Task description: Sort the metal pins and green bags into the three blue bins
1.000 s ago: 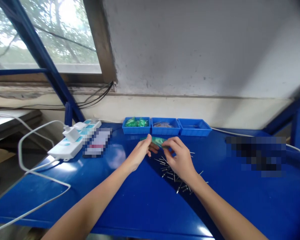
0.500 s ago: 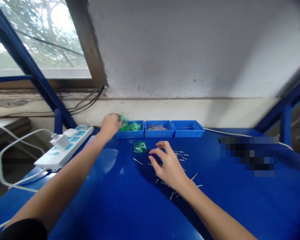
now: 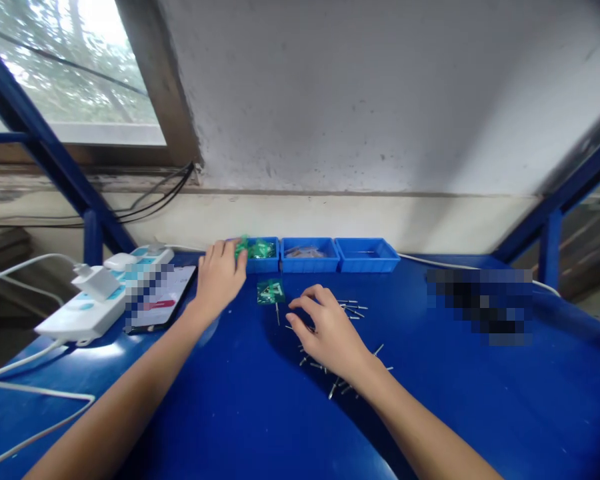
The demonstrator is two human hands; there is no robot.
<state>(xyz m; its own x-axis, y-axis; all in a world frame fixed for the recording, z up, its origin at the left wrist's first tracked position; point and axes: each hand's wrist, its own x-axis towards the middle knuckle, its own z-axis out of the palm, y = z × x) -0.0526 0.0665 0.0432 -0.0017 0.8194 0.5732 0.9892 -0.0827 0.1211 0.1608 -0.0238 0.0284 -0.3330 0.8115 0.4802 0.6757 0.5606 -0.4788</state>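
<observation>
Hands: I count two, both bare.
Left hand: half spread over the left bin, fingers at its green packets; whether it pinches one, I cannot tell.
Right hand: thumb and fingers curved apart, nothing seen between them, above the metal pins.
Metal pins: more than ten, some hidden; I judge them light, stiff, ready to roll, best pinched at mid-length.
Green packet: one, on the table between both hands; probably light, soft, slippery, so I would hold its edge.
Bins: three in row; middle bin has clear bags, uncounted.
Phone: one, beside one power strip.
</observation>
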